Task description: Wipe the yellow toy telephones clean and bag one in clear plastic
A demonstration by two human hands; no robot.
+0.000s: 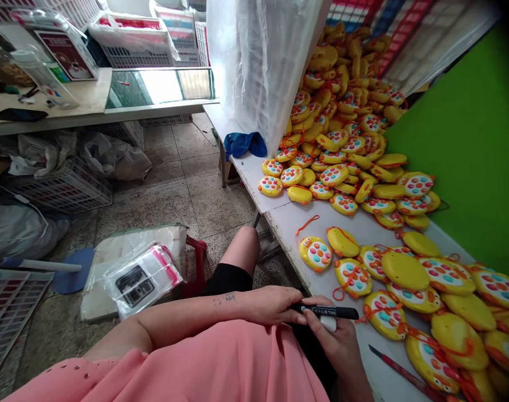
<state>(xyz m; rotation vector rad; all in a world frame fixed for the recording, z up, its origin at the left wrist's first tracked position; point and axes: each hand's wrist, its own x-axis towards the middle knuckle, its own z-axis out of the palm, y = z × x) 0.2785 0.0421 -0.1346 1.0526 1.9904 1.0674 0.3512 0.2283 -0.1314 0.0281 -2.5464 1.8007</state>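
A black marker pen lies sideways across my two hands, in front of my lap. My left hand is closed around its left end. The fingers of my right hand grip the pen's middle, with the thumb along it. Just under the pen, a small white object shows in my right hand; its kind is unclear. Close by on the table, yellow duck-shaped toys with coloured buttons and orange cords lie face up or face down. A red craft knife rests near my right hand.
More yellow toys are heaped at the back of the white table, beside a green board and plastic sheeting. A blue cloth sits on the table's edge. At left, a stool bears a plastic-wrapped packet.
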